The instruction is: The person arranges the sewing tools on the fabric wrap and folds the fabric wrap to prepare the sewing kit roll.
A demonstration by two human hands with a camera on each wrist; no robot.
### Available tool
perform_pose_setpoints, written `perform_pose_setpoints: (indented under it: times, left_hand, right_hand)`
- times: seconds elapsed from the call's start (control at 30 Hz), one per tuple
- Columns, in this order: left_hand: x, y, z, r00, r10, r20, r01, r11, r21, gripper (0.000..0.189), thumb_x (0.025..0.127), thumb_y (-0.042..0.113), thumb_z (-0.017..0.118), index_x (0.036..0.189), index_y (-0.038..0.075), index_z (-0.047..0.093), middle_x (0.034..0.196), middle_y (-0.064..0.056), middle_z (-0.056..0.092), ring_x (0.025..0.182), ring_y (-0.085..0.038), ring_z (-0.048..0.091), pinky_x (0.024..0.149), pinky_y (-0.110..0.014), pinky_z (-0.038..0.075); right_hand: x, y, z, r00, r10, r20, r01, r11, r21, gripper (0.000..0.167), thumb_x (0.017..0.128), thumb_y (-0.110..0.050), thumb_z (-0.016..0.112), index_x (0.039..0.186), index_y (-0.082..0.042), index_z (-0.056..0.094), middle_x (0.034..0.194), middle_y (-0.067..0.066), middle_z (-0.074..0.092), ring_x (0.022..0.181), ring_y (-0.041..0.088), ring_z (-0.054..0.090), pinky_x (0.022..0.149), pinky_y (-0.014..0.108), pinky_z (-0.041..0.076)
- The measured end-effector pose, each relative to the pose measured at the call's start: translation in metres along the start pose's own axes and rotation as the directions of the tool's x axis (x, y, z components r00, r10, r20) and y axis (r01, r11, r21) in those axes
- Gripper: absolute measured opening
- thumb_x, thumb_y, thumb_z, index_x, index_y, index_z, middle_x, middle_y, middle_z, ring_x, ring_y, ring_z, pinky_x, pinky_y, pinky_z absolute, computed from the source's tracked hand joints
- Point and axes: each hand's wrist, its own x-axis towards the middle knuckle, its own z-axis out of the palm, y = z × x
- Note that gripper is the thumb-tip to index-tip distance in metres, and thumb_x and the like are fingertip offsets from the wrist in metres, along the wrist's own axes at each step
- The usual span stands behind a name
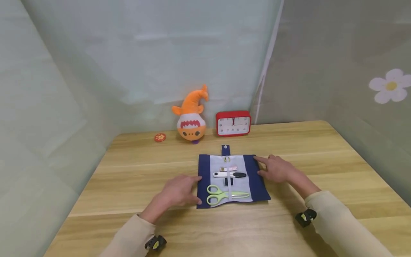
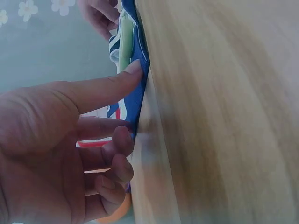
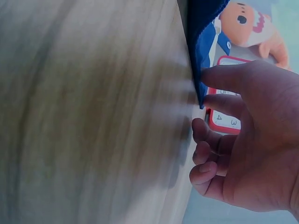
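Observation:
A navy fabric sewing kit point(image 1: 255, 178) lies unfolded on the wooden table, its snap tab pointing to the back. Across its grey middle panel, a white elastic band crosses green-handled scissors point(image 1: 221, 195), a small black item point(image 1: 226, 182), a white tool with a black end point(image 1: 221, 174), a pink-and-white strip point(image 1: 232, 168) and a small gold-coloured item point(image 1: 227, 159). At the left flap, my left hand point(image 1: 179, 191) touches the edge with thumb and index finger extended. My right hand point(image 1: 277, 169) does likewise at the right flap, its other fingers loosely bent.
Behind the kit stand a red alarm clock point(image 1: 233, 124) and an orange-and-white plush toy point(image 1: 191, 123), both near the back wall. A round red disc with a star point(image 1: 160, 137) lies left of the toy. Fabric walls enclose the table point(image 1: 135, 171) at the back and sides.

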Motion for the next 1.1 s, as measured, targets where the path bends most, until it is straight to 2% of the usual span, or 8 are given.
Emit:
perform_pose_setpoints:
  times: [0.17, 0.27, 0.47, 0.87, 1.1]
  left_hand:
    - [0.0029, 0.0030, 0.0001, 1.000, 0.002, 0.005, -0.002, 1.000, 0.007, 0.080, 0.080, 0.038, 0.094, 0.148, 0.010, 0.061, 0.147, -0.016, 0.064, 0.134, -0.037, 0.061, 0.108, -0.056, 0.051]
    - [0.0045, 0.0028, 0.0003, 1.000, -0.001, 0.006, 0.001, 1.000, 0.011, 0.081, 0.080, 0.038, 0.094, 0.148, 0.010, 0.061, 0.148, -0.015, 0.063, 0.135, -0.037, 0.060, 0.108, -0.056, 0.050]
    - [0.0044, 0.0020, 0.0016, 1.000, -0.002, 0.002, 0.002, 1.000, 0.030, 0.082, 0.079, 0.040, 0.094, 0.148, 0.011, 0.061, 0.146, -0.015, 0.065, 0.132, -0.036, 0.062, 0.105, -0.056, 0.052]
    - [0.0010, 0.0027, 0.0013, 1.000, -0.008, 0.012, 0.008, 1.000, 0.020, 0.082, 0.080, 0.040, 0.093, 0.149, 0.010, 0.060, 0.147, -0.016, 0.064, 0.135, -0.037, 0.061, 0.109, -0.056, 0.050]
    - [-0.0030, 0.0037, 0.0015, 1.000, -0.016, 0.009, 0.016, 1.000, 0.017, 0.083, 0.080, 0.040, 0.093, 0.150, 0.011, 0.059, 0.146, -0.015, 0.065, 0.134, -0.037, 0.061, 0.109, -0.056, 0.049]
  right_hand:
    - [-0.0013, 0.0049, -0.0001, 1.000, -0.018, -0.013, 0.018, 1.000, 0.010, 0.064, 0.100, -0.030, 0.068, 0.157, -0.007, 0.049, 0.125, 0.033, 0.065, 0.112, 0.044, 0.065, 0.092, 0.060, 0.053]
    - [0.0004, 0.0067, -0.0004, 1.000, -0.026, -0.012, 0.026, 0.999, 0.018, 0.063, 0.101, -0.030, 0.068, 0.157, -0.007, 0.049, 0.124, 0.032, 0.067, 0.111, 0.042, 0.066, 0.095, 0.060, 0.053]
    - [0.0030, 0.0072, -0.0012, 1.000, -0.020, 0.023, 0.019, 0.999, 0.033, 0.064, 0.101, -0.029, 0.068, 0.158, -0.007, 0.047, 0.123, 0.028, 0.068, 0.102, 0.033, 0.063, 0.091, 0.056, 0.053]
    - [0.0013, 0.0063, -0.0040, 0.999, -0.037, 0.027, 0.036, 0.999, 0.041, 0.064, 0.101, -0.029, 0.067, 0.157, -0.005, 0.048, 0.118, 0.024, 0.069, 0.100, 0.031, 0.061, 0.091, 0.056, 0.052]
    - [0.0013, 0.0043, -0.0054, 0.999, -0.010, 0.043, 0.008, 0.999, 0.041, 0.065, 0.101, -0.030, 0.067, 0.158, -0.007, 0.046, 0.121, 0.027, 0.066, 0.099, 0.031, 0.061, 0.088, 0.054, 0.053]
